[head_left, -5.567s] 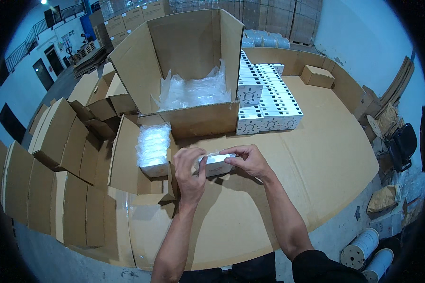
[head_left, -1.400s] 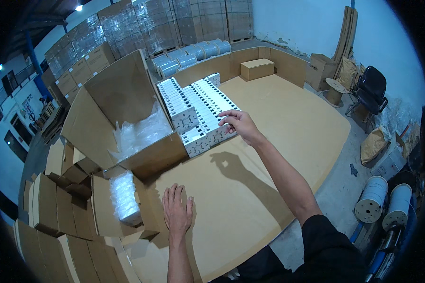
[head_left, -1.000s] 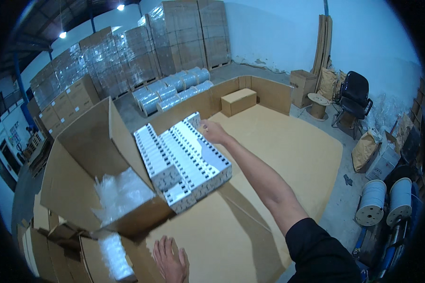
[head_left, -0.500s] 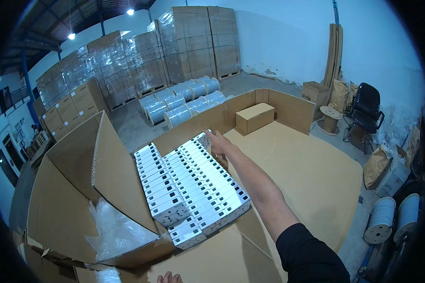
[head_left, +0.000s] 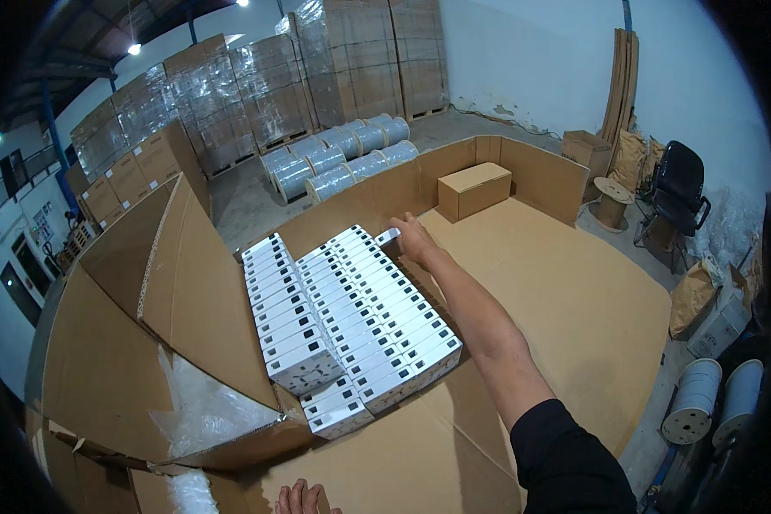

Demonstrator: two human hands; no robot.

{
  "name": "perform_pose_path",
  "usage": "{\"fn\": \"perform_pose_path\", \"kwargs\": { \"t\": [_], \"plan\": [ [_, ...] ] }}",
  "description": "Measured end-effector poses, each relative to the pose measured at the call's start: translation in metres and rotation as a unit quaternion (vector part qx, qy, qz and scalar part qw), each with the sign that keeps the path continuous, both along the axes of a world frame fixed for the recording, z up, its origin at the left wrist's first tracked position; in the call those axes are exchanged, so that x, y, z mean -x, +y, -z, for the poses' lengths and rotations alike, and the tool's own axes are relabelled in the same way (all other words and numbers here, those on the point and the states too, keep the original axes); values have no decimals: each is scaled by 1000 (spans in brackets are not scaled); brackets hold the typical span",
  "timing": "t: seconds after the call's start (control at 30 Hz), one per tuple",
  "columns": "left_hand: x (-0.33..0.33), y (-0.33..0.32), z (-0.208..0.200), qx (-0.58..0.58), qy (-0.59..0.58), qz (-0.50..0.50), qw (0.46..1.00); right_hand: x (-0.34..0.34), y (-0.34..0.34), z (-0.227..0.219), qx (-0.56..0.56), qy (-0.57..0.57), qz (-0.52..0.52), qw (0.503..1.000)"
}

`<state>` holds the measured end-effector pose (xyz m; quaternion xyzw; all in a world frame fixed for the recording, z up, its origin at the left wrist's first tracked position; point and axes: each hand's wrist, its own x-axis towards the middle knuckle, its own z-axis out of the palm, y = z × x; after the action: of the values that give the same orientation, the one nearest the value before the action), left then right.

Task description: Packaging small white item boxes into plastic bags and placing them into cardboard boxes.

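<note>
Hands well apart. Left hand (head_left: 300, 497) cut off at lower edge, can't tell its grip. Ahead: white box rows (head_left: 381, 313). At their far end, right hand (head_left: 415, 239) pinches one white box (head_left: 388, 236), now drawn off the rows; one unit separated.

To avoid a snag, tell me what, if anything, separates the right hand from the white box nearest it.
Nothing visible: the right hand holds that small white box by its end, beside the stacked white boxes.

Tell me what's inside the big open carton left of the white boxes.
Crumpled clear plastic lies inside the big open carton. The carton's bottom, and anything beneath the plastic, is hidden from view.
</note>
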<state>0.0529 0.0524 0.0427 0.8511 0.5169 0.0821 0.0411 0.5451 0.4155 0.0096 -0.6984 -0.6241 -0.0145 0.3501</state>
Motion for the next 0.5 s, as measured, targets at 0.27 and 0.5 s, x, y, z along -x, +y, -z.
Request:
{"fn": "perform_pose_path", "kwargs": {
  "t": [0.27, 0.5],
  "plan": [
    [-1, -8, 12, 2, -70, -39, 997, -9, -67, -10, -61, 16, -41, 997],
    [8, -11, 33, -23, -129, -42, 991, -10, -199, -17, -96, 80, 2, 992]
  ]
}}
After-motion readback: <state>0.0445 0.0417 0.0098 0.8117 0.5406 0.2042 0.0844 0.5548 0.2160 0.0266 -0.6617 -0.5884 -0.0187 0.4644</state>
